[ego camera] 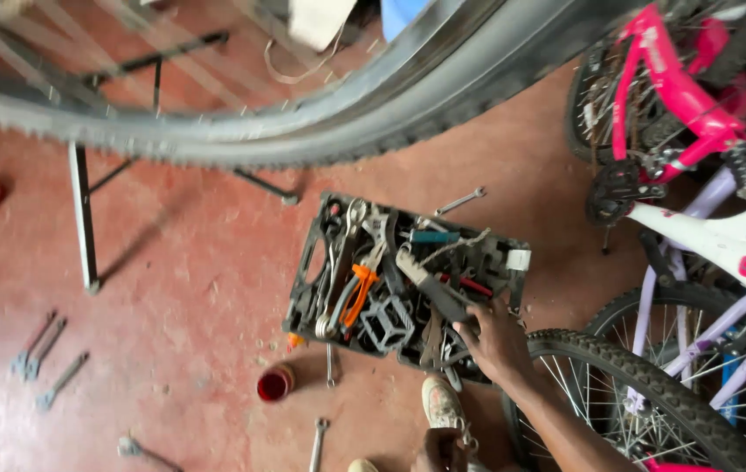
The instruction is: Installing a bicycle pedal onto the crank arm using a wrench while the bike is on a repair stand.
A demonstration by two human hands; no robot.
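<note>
Right hand (497, 336) was reached into black tool tray (312, 262), fingers grasping a dark tool (432, 288); left hand (439, 450) grip couldn't be told.

A large knobby bicycle tyre (242, 131) arcs overhead. Below it on the red floor (189, 288), a small red cup (275, 382) sits, loose spanners (41, 350) lie to its left, and pink (679, 87) and white bicycles (722, 236) stand to its right.

Head cam — looks steeply down at tool tray (307, 262), floor (189, 288), fairly near.
</note>
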